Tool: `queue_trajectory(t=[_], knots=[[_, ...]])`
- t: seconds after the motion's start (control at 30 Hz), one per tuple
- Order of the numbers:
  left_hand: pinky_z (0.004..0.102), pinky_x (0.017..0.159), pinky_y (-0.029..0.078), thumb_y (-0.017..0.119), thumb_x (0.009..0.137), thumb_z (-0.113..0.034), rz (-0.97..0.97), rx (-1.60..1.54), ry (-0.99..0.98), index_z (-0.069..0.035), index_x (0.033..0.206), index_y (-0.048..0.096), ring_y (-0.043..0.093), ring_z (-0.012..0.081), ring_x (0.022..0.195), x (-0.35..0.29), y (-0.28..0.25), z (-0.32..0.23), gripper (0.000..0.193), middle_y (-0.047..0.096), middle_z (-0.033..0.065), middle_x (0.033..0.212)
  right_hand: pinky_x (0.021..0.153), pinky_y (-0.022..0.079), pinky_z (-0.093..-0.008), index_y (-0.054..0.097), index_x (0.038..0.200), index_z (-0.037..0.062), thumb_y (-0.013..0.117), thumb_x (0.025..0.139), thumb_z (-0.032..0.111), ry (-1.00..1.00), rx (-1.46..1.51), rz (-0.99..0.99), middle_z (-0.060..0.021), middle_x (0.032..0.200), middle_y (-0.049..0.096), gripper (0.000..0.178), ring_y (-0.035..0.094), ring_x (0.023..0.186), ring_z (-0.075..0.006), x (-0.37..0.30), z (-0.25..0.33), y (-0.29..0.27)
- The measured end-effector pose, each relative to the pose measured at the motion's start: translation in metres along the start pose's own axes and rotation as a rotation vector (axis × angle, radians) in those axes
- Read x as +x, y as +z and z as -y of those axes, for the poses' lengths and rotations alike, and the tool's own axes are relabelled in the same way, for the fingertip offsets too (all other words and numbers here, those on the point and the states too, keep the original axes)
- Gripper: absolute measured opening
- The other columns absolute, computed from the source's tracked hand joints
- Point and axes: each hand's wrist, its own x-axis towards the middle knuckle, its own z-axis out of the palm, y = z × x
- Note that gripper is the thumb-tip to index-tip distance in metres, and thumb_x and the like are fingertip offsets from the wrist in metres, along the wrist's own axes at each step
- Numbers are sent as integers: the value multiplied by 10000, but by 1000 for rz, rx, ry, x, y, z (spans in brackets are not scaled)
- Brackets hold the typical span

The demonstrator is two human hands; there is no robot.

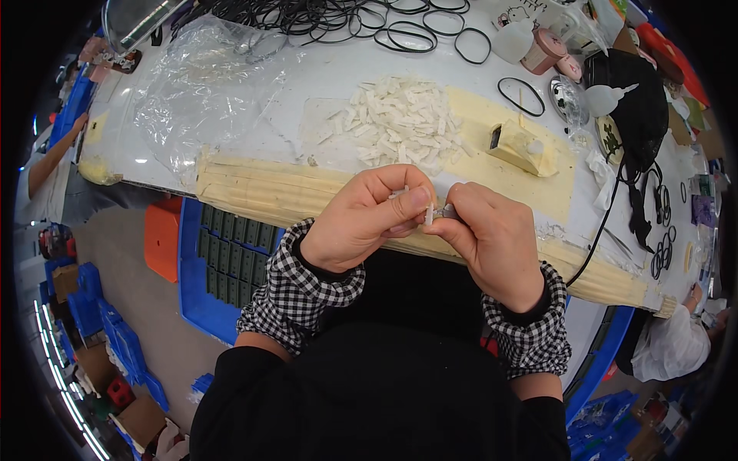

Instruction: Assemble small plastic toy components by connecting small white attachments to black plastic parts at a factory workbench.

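Over the table's front edge, my two hands meet close together. My left hand [369,219] is closed in a pinch on a small white plastic strip [429,213], which stands upright between thumb and fingers. Thumb and forefinger of my right hand [496,242] are pressed round a small grey piece [446,213] touching or nearly touching the strip; its kind is too small to tell. Just beyond lies a heap of white strips [403,123], similar in colour. To its right sits a small block wrapped in yellowish tape [526,150], with a dark opening at one end.
Crumpled clear plastic bags [207,92] lie at the left, black rubber rings [407,34] at the back. Bottles, a pink tub [544,50] and a black bag [630,100] crowd the right. Below the padded table edge [261,184] stands a blue crate [188,269] of dark green parts.
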Motion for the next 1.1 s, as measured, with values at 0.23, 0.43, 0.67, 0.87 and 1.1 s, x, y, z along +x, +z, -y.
queue_trajectory(t=[0.23, 0.43, 0.67, 0.87, 1.1], knots=[[179, 578, 308, 541, 952, -237, -27, 65, -29, -56, 864, 528, 346, 30, 623, -3, -2, -3, 202, 448, -45, 747, 504, 392, -352, 504, 749, 29, 658, 814, 296, 18, 23, 70, -92, 636, 483, 316, 510, 564, -283, 0, 3, -4], [173, 561, 296, 560, 945, -210, -62, 73, -2, -46, 902, 573, 353, 12, 615, -3, -2, -2, 170, 494, -57, 717, 473, 399, -358, 522, 774, 91, 643, 804, 377, -5, -11, 17, -50, 626, 483, 312, 528, 552, -257, -1, 1, -1], [172, 569, 309, 567, 940, -189, -62, 118, 8, -37, 901, 582, 375, 6, 636, -5, -4, -4, 158, 493, -58, 719, 477, 405, -355, 522, 776, 92, 632, 813, 383, -9, -57, 17, -47, 630, 479, 313, 535, 561, -251, -1, 2, -1], [176, 582, 325, 576, 934, -185, -84, 156, 10, -31, 897, 589, 395, 9, 656, -5, -4, -4, 159, 497, -54, 727, 476, 403, -354, 515, 773, 96, 627, 813, 388, -20, -71, 51, -49, 638, 480, 315, 532, 560, -257, -1, 2, -2], [173, 592, 333, 580, 930, -182, -94, 205, 22, -30, 897, 588, 410, 13, 667, -6, -2, -7, 156, 504, -47, 733, 483, 405, -350, 512, 752, 80, 640, 810, 367, -12, -79, 47, -56, 634, 485, 319, 534, 565, -257, -1, 3, -2]])
